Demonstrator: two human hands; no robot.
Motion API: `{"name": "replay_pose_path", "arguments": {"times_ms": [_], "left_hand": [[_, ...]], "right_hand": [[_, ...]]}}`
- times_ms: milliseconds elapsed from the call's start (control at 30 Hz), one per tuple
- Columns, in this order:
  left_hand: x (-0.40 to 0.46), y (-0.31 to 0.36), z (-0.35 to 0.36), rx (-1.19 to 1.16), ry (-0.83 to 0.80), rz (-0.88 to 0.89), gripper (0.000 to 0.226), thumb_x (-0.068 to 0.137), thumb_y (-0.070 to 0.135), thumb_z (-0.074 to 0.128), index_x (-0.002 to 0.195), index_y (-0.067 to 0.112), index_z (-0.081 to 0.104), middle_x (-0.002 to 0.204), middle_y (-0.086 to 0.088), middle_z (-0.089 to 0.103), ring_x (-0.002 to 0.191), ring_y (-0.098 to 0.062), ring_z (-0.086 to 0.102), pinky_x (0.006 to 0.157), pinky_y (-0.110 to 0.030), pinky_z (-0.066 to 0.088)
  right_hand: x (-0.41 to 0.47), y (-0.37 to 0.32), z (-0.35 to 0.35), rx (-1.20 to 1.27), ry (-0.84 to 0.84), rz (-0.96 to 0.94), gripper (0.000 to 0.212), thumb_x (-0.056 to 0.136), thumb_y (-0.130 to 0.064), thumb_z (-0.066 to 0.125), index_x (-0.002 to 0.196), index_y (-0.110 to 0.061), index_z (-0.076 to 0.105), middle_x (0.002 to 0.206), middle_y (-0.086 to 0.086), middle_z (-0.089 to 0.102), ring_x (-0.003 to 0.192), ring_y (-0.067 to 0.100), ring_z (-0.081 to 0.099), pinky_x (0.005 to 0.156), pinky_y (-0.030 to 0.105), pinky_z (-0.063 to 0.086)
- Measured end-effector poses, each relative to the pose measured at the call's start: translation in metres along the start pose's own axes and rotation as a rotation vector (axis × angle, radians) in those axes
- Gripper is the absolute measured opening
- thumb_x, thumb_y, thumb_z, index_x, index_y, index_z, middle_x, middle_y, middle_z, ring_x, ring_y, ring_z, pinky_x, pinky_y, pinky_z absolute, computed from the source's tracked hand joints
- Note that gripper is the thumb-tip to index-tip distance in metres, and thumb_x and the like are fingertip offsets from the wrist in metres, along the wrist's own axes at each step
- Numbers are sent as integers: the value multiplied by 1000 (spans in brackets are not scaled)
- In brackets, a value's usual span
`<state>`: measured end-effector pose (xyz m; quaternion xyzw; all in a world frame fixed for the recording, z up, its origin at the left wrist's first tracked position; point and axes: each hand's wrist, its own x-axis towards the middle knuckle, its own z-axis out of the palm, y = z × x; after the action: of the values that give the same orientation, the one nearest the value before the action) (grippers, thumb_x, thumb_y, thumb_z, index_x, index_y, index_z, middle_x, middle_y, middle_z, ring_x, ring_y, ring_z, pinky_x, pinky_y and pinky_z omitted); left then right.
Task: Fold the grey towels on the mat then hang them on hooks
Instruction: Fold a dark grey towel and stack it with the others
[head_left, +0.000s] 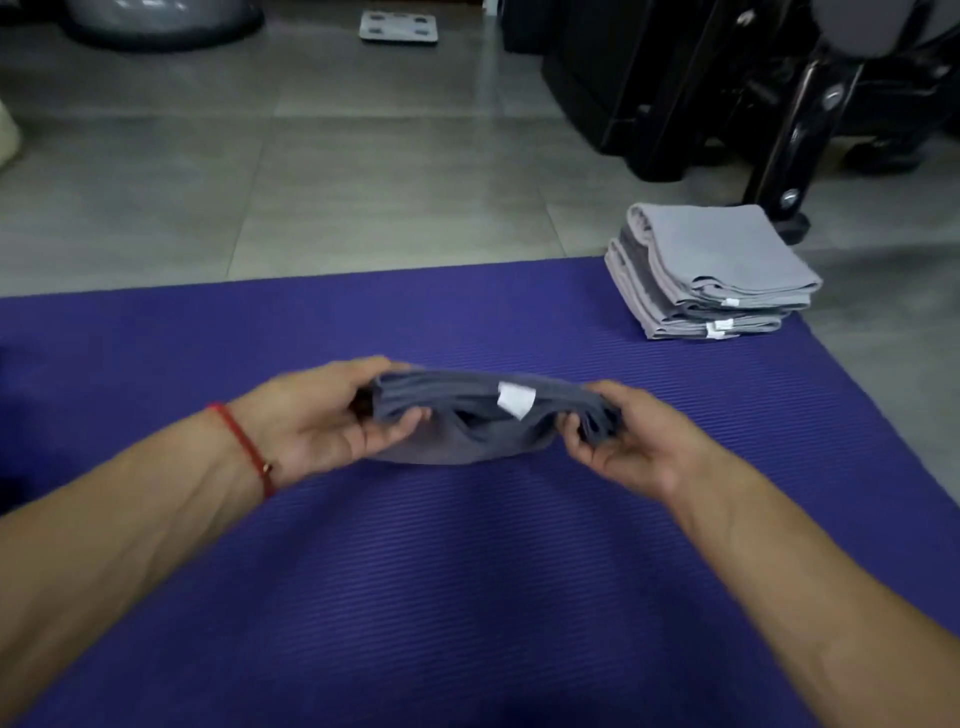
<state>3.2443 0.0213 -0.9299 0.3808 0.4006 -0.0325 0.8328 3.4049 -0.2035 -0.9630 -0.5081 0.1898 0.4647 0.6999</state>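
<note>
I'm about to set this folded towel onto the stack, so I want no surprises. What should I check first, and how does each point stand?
1. Left hand grips the dark grey towel: ok.
2. Right hand pinches the other end: ok.
3. Towel folded flat: not ok, its middle sags.
4. White tag tucked in: not ok, it shows.
5. Stack of light grey towels at the purple mat's far right corner, top free: ok.
6. Hooks in view: not ok, none show.
</note>
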Motion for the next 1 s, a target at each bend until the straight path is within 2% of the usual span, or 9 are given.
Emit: {"name": "replay_pose_path", "arguments": {"times_ms": [300,400,500,600,700,767,833,900,1000], "left_hand": [[122,57,65,142,150,306,10,105,14,51,101,11,59,108,-10,63,85,-20,64,56,-29,61],[162,23,46,243,292,206,15,107,13,45,103,8,59,109,-13,61,83,-25,65,65,-37,61],[182,-36,-8,827,463,334,21,102,15,48,120,8,57,108,-11,60,94,-30,65,86,-43,57],[162,-94,-55,1308,196,645,38,98,21,60,137,23,56,143,2,37,131,-13,45,110,-18,34],[119,-132,-85,1573,11,732,53,103,40,48,153,35,36,164,12,9,148,-3,18,120,-20,19],[91,-139,-107,1793,-8,778,52,105,51,20,156,43,25,166,15,5,151,-6,14,125,-31,15],[64,-137,-128,1936,-45,691,57,99,57,-3,155,53,10,165,24,-7,153,-4,-6,125,-32,-2],[38,-139,-149,1951,-50,576,50,104,51,9,153,58,4,161,30,-18,150,0,-20,124,-28,-10],[-3,-142,-182,1943,64,446,63,105,32,35,153,56,4,160,29,-20,149,-2,-19,125,-33,0]], "right_hand": [[113,-123,25,-295,170,-443,7,97,-17,67,96,-12,62,89,7,66,70,21,63,50,26,55],[153,-96,1,-418,251,-394,18,99,-25,63,110,-10,58,95,8,61,74,21,60,68,38,62],[170,-32,-48,-970,362,-561,37,97,-19,63,131,-9,53,122,11,54,101,21,58,98,31,49],[154,43,-77,-1566,253,-847,52,105,-32,43,154,-16,40,164,7,26,151,25,24,122,34,21],[125,83,-79,-1872,208,-815,66,100,-50,5,162,-30,14,170,-5,-2,157,23,-9,127,48,-3],[107,97,-77,-1932,161,-756,69,97,-51,2,163,-31,9,170,-5,-7,156,25,-15,125,52,-8],[86,109,-68,-2019,40,-684,74,93,-52,0,163,-30,5,169,-5,-15,155,26,-20,124,52,-12],[65,118,-56,-2106,-148,-653,77,89,-52,0,163,-30,3,167,-8,-18,153,20,-24,125,45,-14],[36,121,-25,-2154,-456,-647,66,98,-49,13,162,-33,14,169,-15,-6,154,6,-10,126,29,-4]]}}
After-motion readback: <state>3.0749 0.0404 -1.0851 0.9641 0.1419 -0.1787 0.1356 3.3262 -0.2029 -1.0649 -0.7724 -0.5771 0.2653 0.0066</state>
